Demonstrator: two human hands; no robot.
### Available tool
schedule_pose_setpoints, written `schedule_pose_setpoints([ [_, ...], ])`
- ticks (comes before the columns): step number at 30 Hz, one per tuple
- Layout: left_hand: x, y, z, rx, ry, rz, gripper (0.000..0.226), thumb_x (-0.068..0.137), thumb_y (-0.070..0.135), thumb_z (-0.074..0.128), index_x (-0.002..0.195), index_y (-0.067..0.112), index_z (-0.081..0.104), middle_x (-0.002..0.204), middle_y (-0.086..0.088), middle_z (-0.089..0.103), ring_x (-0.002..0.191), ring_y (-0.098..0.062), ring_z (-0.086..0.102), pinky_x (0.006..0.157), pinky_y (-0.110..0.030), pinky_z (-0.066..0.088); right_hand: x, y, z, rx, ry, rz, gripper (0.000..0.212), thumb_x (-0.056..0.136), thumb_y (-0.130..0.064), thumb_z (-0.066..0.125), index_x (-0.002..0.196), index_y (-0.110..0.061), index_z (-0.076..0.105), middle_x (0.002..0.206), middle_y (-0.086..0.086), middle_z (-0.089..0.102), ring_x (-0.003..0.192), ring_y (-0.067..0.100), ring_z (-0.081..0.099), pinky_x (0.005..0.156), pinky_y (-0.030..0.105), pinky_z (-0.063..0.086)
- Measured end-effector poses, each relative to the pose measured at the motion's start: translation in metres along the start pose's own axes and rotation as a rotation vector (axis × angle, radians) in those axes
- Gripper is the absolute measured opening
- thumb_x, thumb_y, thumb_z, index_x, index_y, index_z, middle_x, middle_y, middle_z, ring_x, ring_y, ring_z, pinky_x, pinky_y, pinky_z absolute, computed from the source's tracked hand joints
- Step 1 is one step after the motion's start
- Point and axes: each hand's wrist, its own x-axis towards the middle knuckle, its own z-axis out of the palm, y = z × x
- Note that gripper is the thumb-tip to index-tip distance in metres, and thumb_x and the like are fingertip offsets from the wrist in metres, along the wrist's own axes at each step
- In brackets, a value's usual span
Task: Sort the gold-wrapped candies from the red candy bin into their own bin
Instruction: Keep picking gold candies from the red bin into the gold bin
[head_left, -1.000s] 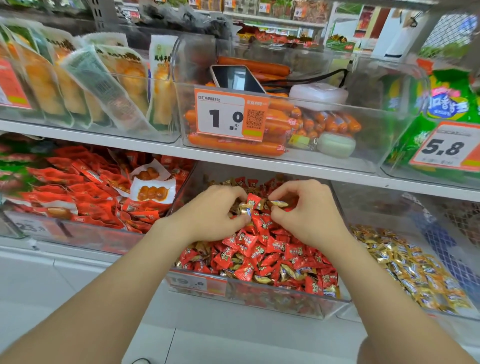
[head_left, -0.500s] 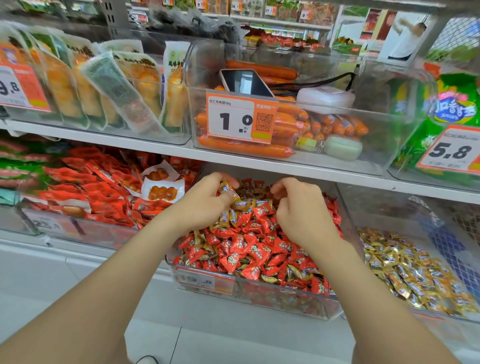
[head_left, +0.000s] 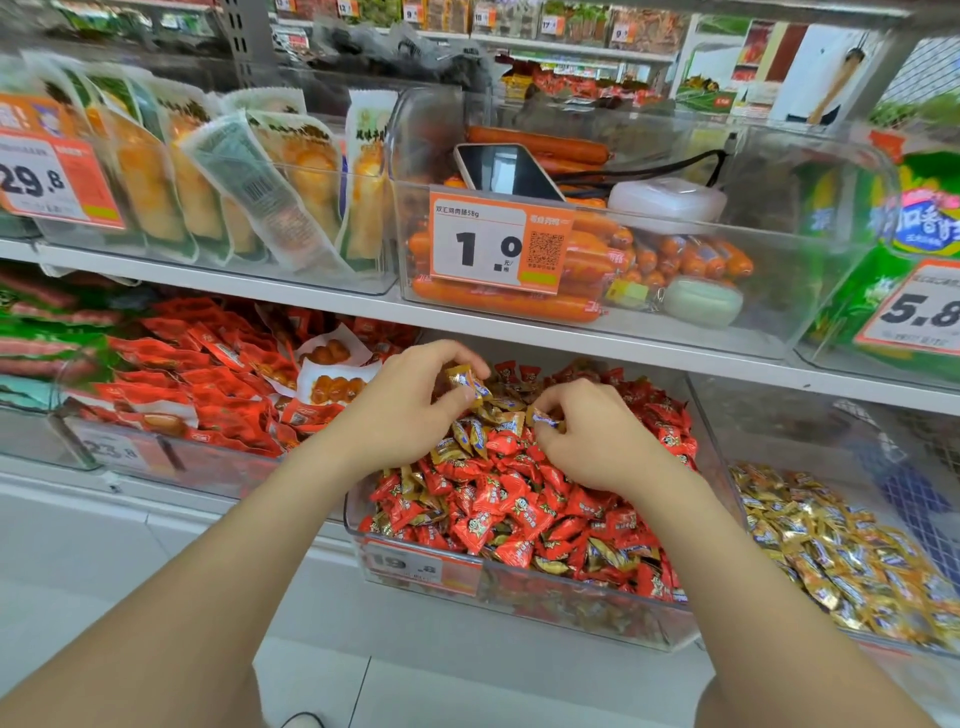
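We are pinching gold-wrapped candies (head_left: 467, 385) in our left hand (head_left: 400, 410) and right hand (head_left: 597, 441) over the red candy bin (head_left: 519, 597), the gold candy bin (head_left: 831, 436) lying nearer our right.

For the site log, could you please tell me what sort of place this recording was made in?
Most likely a supermarket snack aisle: orange price tags on clear bins of wrapped candies, set on white shelves, with more stocked shelving behind.

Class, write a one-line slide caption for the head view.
Left hand and right hand each pinch a gold-wrapped candy over the red candy bin; gold bin alongside.
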Motion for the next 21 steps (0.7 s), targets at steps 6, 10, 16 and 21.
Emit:
schedule_pose_setpoints([
  [6, -0.010, 0.012, -0.004, 0.057, 0.015, -0.109, 0.019, 0.100, 0.008, 0.040, 0.096, 0.018, 0.056, 0.087, 0.000, 0.057, 0.069, -0.006, 0.047, 0.056, -0.020, 0.031, -0.003, 0.006, -0.006, 0.086, 0.120, -0.046, 0.022, 0.104, -0.022, 0.064, 0.125, -0.024, 0.073, 0.100, -0.002, 0.074, 0.074, 0.019, 0.063, 0.073, 0.031, 0.047],
  [10, -0.017, 0.009, 0.000, 0.268, -0.100, 0.007, 0.015, 0.105, 0.031, 0.046, 0.092, 0.025, 0.051, 0.093, 0.004, 0.052, 0.084, -0.007, 0.048, 0.071, -0.028, 0.036, -0.013, 0.003, -0.012, 0.234, 0.093, -0.136, 0.025, 0.106, -0.019, 0.059, 0.124, -0.032, 0.069, 0.076, -0.010, 0.074, 0.050, 0.016, 0.051, 0.055, 0.014, 0.037],
  [16, -0.021, -0.003, 0.006, 0.389, -0.297, -0.045, 0.046, 0.100, 0.046, 0.065, 0.140, 0.030, 0.050, 0.113, 0.007, 0.037, 0.102, -0.016, 0.052, 0.089, -0.033, 0.044, -0.023, -0.002, -0.020, 0.611, 0.001, -0.128, 0.033, 0.101, -0.011, 0.053, 0.109, -0.033, 0.076, 0.075, 0.000, 0.072, 0.063, 0.034, 0.049, 0.062, 0.037, 0.042],
  [21, -0.017, -0.003, 0.010, 0.430, -0.299, -0.046, 0.028, 0.102, 0.040, 0.065, 0.125, 0.025, 0.059, 0.115, 0.003, 0.044, 0.105, -0.023, 0.056, 0.092, -0.039, 0.049, -0.028, -0.008, -0.022, 0.374, 0.033, -0.094, 0.035, 0.089, -0.029, 0.040, 0.074, -0.022, 0.071, 0.067, 0.012, 0.060, 0.060, 0.029, 0.051, 0.061, 0.041, 0.045],
])
